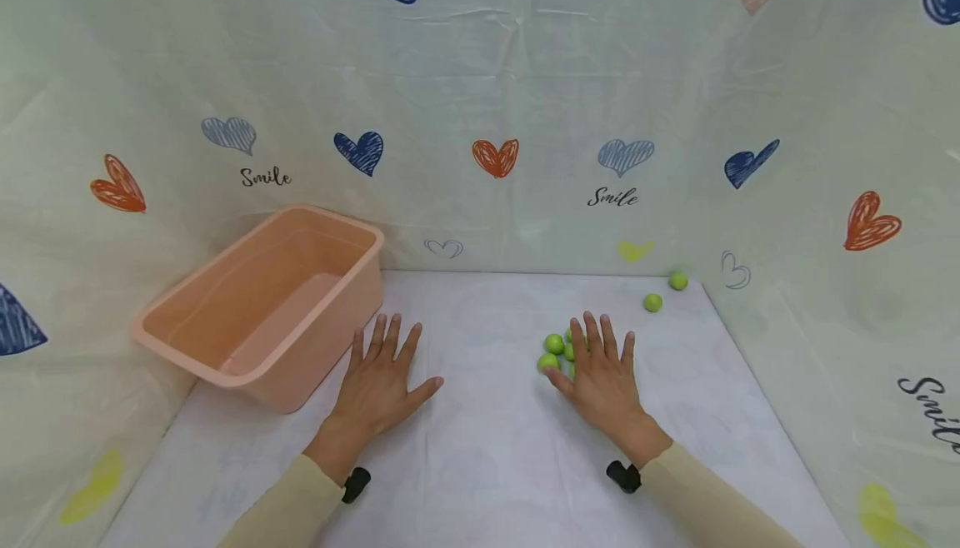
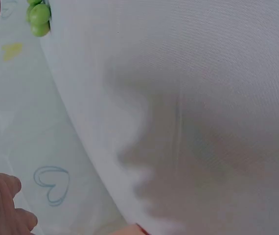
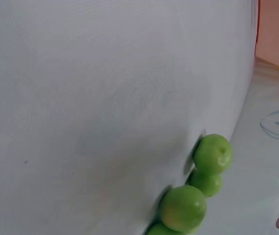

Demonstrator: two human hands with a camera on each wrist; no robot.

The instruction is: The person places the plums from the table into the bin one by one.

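Note:
With fingers straight and spread, my left hand [image 1: 378, 381] hovers palm down over the white table, beside a pink plastic tub [image 1: 333, 336]. My right hand [image 1: 603, 390] is also spread, palm down, above a cluster of small round green fruits [image 1: 553, 344]. Its thumb and fingers hide part of that cluster in the head view. Neither hand holds anything. Several smooth green fruits [image 3: 182, 208] show close together in the right wrist view, lying on the cloth. The left wrist view catches the left hand's fingers [image 2: 2, 205] and, farther off, the fruits [image 2: 40, 14].
Two more green fruits, one [image 1: 653, 302] nearer and one [image 1: 678, 281] at the back right corner, lie apart from the cluster. A sheet printed with hearts [image 1: 495, 158] encloses the table at the back and sides. The tub's visible inside holds nothing.

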